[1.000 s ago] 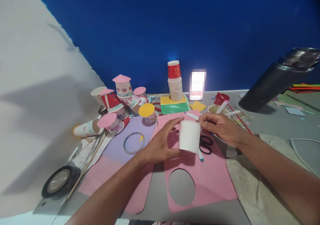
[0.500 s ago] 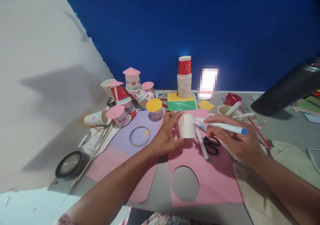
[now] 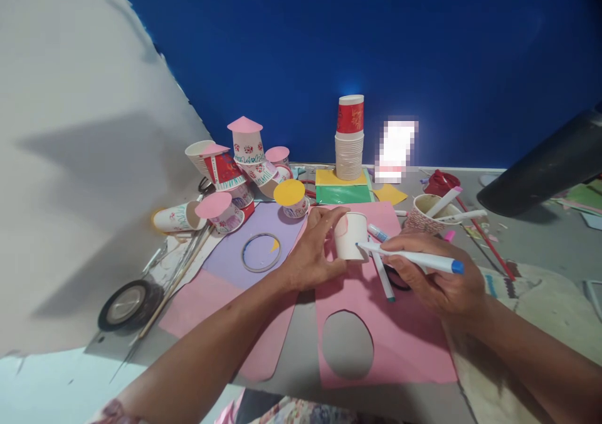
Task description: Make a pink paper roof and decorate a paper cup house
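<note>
A white paper cup (image 3: pixel 352 239) with a pink mark near its rim is gripped from the left by my left hand (image 3: pixel 313 248), thumb low and fingers at the top. My right hand (image 3: pixel 435 273) holds a white felt-tip pen (image 3: pixel 416 258) with a blue end. The pen's tip is at the lower right of the cup's side. Under both hands lies a sheet of pink paper (image 3: pixel 399 349) with a round hole cut in it. Another pen (image 3: pixel 383 280) with a green end lies beside the cup, and black scissors (image 3: pixel 399 278) are partly hidden behind my right hand.
Decorated paper cups with pink lids (image 3: pixel 247 148) stand at the left, near a yellow-topped cup (image 3: pixel 291 198). A tape ring (image 3: pixel 260 253) lies on purple paper (image 3: pixel 226 261). Stacked cups (image 3: pixel 349 154) rise at the back. A pen cup (image 3: pixel 426 217) and black bottle (image 3: pixel 536 167) are at the right.
My right hand has brought the pen down and left, from above and beside the cup to its lower side. My left hand keeps its hold on the cup. The view has shifted slightly.
</note>
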Demonstrator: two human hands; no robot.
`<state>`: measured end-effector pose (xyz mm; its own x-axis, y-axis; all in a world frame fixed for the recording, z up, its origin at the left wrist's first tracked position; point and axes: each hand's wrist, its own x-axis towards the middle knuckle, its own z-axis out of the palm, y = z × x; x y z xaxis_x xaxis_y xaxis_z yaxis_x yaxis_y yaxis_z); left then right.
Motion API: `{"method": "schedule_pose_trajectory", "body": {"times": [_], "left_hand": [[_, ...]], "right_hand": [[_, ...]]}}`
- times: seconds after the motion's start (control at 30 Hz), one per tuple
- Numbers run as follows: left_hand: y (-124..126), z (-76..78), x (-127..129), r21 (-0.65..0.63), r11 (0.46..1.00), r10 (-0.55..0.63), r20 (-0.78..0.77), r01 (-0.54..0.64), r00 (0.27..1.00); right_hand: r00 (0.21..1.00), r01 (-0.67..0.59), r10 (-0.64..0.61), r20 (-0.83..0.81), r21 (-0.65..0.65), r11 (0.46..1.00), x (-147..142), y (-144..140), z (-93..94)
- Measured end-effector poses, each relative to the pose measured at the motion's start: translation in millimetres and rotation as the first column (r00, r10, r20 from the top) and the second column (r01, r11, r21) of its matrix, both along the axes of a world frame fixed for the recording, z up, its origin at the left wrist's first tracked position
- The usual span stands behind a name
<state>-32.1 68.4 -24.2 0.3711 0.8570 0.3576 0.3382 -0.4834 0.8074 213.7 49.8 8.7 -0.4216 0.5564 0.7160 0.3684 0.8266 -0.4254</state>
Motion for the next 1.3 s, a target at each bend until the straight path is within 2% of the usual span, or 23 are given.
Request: {"method": "schedule_pose_trajectory", "body": {"times": [0.17,0.57,0.93,1.17,1.3], "left_hand": [[-0.1,1.1,0.8,-0.015,1.0,-0.01,0.006,0.01,1.0],[-1.6,7.2,1.2,-0.054,0.998,-0.019,0.001,0.019,1.0],[-0.5,2.8,1.1,-0.027,0.999,-0.033,0.0,0.033,0.999],[-0.7,0.8,-0.2,-0.024,0.999,-0.031,-0.015,0.031,0.999],[-0.1,-0.3,-0.9,-0.016,0.999,-0.03,-0.015,0.03,0.999]], "right_hand": [[1.0,0.002,-0.001,0.03,-0.04,0.999,1.5,2.0,1.8],[0.999,-0.022,0.023,0.027,-0.033,0.999,1.7,3.4,5.5],[0.999,-0.042,0.043,0.026,-0.04,0.998,1.1,3.6,3.8],[0.998,-0.056,0.059,0.024,-0.112,0.992,2.1,1.4,7.1],[0.997,-0.065,0.07,0.042,-0.109,0.992,2.3,0.9,8.2]]}}
